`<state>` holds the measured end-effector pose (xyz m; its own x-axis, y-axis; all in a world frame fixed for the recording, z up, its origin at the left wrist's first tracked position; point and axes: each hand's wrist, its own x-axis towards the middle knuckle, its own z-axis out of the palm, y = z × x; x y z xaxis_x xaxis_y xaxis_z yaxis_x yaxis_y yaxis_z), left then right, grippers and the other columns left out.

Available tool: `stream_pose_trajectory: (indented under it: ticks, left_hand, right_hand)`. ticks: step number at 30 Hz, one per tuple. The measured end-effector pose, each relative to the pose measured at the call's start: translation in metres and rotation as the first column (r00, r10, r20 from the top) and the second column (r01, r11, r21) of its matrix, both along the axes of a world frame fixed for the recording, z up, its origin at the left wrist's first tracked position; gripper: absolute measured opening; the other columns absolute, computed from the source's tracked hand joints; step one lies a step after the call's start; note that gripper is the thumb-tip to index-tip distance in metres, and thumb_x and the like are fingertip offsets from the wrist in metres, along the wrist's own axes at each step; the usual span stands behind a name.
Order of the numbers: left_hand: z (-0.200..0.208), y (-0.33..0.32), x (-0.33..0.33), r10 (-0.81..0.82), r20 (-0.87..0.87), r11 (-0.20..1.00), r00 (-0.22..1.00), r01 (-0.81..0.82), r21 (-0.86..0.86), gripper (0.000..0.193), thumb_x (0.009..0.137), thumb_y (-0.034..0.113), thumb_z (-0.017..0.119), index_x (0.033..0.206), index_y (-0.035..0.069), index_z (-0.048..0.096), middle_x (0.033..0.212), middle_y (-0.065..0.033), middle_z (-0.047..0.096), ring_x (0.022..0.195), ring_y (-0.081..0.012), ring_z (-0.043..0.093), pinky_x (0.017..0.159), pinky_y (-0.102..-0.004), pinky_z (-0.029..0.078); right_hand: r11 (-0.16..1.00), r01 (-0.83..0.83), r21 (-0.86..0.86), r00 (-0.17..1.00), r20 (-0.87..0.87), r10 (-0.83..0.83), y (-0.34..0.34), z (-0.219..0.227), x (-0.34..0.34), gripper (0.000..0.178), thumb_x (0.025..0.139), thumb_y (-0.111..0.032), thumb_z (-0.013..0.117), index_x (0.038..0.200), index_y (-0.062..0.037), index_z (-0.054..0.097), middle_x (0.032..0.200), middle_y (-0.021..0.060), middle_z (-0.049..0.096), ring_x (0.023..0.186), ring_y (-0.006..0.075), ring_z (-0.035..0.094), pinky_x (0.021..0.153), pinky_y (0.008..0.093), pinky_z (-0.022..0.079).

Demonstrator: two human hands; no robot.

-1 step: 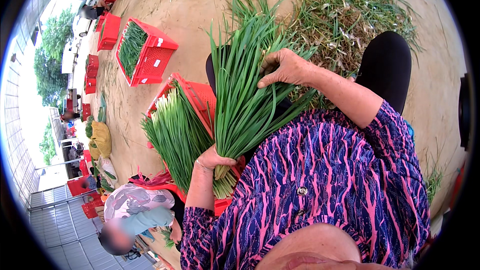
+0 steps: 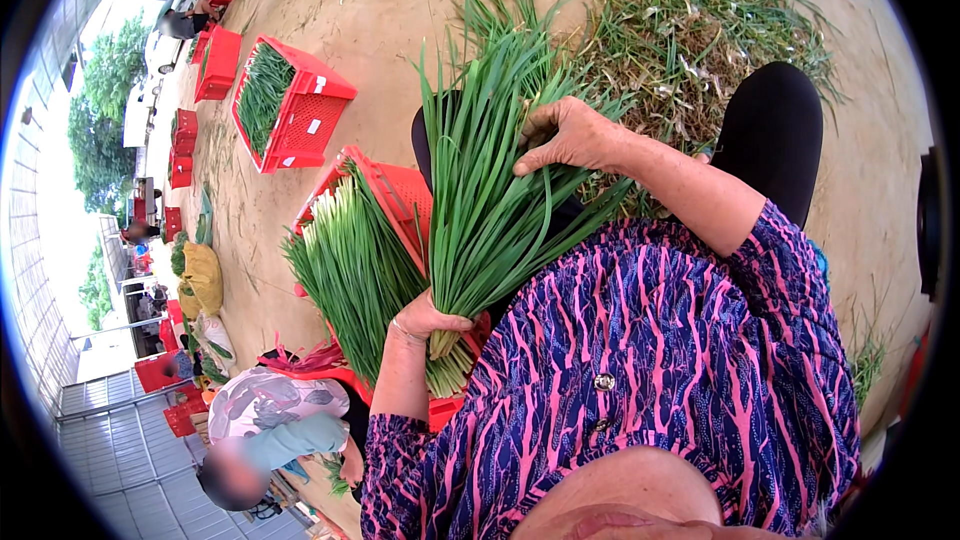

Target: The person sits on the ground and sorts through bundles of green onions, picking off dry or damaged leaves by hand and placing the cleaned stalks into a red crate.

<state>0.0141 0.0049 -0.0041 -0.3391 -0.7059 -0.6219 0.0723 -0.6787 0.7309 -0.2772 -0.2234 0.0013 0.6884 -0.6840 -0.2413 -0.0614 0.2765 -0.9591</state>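
Observation:
My left hand (image 2: 434, 316) is closed round the pale stem ends of a bunch of garlic chives (image 2: 490, 210), whose long flat green leaves fan out over my lap. My right hand (image 2: 575, 137) is curled at the leaves on the bunch's right side, thumb and fingers bent over them; its fingertips are partly hidden. Beside my left hand, a red plastic crate (image 2: 400, 195) holds more garlic chives (image 2: 350, 250) laid in a dense row, their whitish ends toward the far side.
A heap of loose leaves and dry trimmings (image 2: 700, 50) lies on the ground beyond my right hand. Another filled red crate (image 2: 310, 115) stands at the far left, with more crates behind. A co-worker (image 2: 290, 430) bends at the lower left, near a yellow sack (image 2: 203, 277).

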Motion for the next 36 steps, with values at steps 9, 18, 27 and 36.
stream_pose_trajectory:
  ticks: [9, 18, 27, 36]
  left_hand:
    - [0.007, 0.0, 0.0, -0.067, -0.027, 0.998, 0.997, 0.067, 0.005, 0.058, 0.06, 0.003, 0.081, 0.114, -0.001, 0.06, 0.098, -0.0116, 0.066, 0.086, -0.0223, 0.063, 0.076, -0.0344, 0.05]
    - [0.024, -0.013, -0.03, 0.052, -0.1, 0.998, 0.994, -0.049, 0.038, 0.048, 0.067, 0.007, 0.077, 0.11, -0.002, 0.059, 0.088, -0.0118, 0.064, 0.07, -0.0182, 0.06, 0.062, -0.029, 0.049]
    - [0.021, -0.014, -0.041, 0.15, -0.147, 0.987, 0.978, -0.139, 0.082, 0.047, 0.07, 0.001, 0.072, 0.114, -0.002, 0.056, 0.089, -0.0138, 0.062, 0.065, -0.0169, 0.058, 0.056, -0.0262, 0.047]
    - [-0.001, -0.009, -0.027, 0.065, -0.079, 0.997, 0.995, -0.068, -0.037, 0.055, 0.065, 0.003, 0.079, 0.116, 0.001, 0.058, 0.098, -0.0089, 0.065, 0.083, -0.0184, 0.061, 0.071, -0.0292, 0.051]
  right_hand:
    - [0.979, 0.074, 0.188, 0.997, 0.023, -0.08, 0.003, -0.014, 0.007, 0.024, 0.066, -0.01, 0.085, 0.082, 0.0003, 0.071, 0.075, 0.0065, 0.068, 0.066, 0.0136, 0.062, 0.062, 0.0298, 0.052]
    - [0.681, 0.087, -0.727, 0.927, -0.191, -0.322, 0.008, -0.014, -0.005, 0.023, 0.071, -0.014, 0.078, 0.091, -0.0101, 0.068, 0.077, 0.0048, 0.068, 0.082, 0.0247, 0.062, 0.084, 0.0427, 0.041]
    - [0.051, -0.112, -0.992, 0.78, -0.12, -0.614, -0.029, -0.041, -0.026, 0.014, 0.071, -0.013, 0.063, 0.085, -0.0169, 0.061, 0.074, -0.0001, 0.061, 0.088, 0.0205, 0.054, 0.092, 0.0472, 0.033]
    - [-0.078, -0.001, -0.997, 0.272, 0.075, -0.959, -0.099, -0.013, -0.103, 0.023, 0.079, -0.008, 0.061, 0.101, -0.0122, 0.065, 0.097, 0.0035, 0.065, 0.107, 0.0254, 0.054, 0.097, 0.0494, 0.036]
